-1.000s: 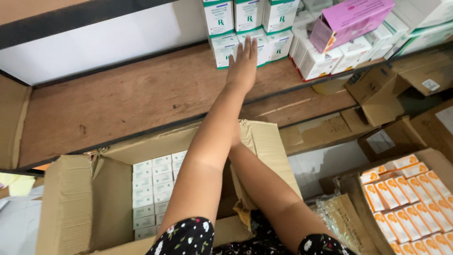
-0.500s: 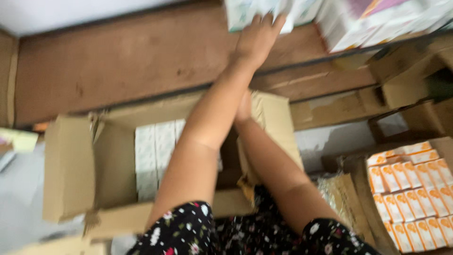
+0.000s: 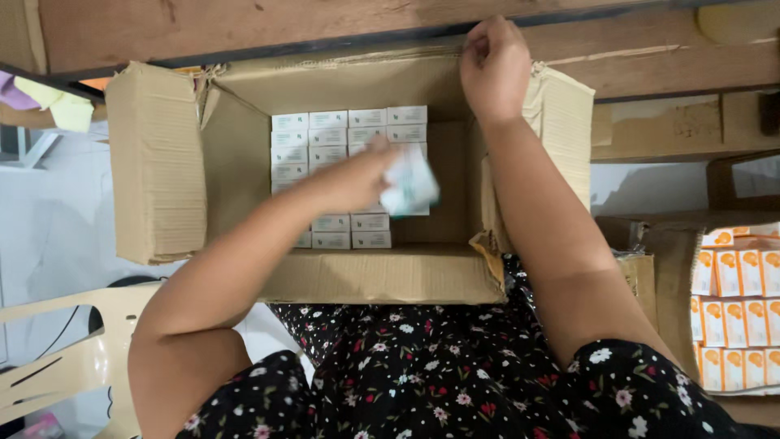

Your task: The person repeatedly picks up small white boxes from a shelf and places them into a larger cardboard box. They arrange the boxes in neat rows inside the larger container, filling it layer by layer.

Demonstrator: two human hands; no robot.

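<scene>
An open cardboard carton (image 3: 382,276) sits in front of my lap, with rows of small white and green boxes (image 3: 325,134) packed along its left and middle. My left hand (image 3: 353,183) is inside the carton, blurred by motion, and holds a small white and green box (image 3: 410,187) just above the packed rows. My right hand (image 3: 494,69) is closed on the carton's far rim by the right flap (image 3: 561,122). The right part of the carton's floor is bare.
A wooden shelf board (image 3: 325,24) runs along the top, just behind the carton. Another carton with several orange and white boxes (image 3: 735,317) stands at the right. A pale plastic chair (image 3: 73,358) is at lower left, on a light floor.
My left hand has come down from the stacked boxes on the shelf into the carton, now with a small box in it. The view has tilted down. My right hand stays at the carton's far edge.
</scene>
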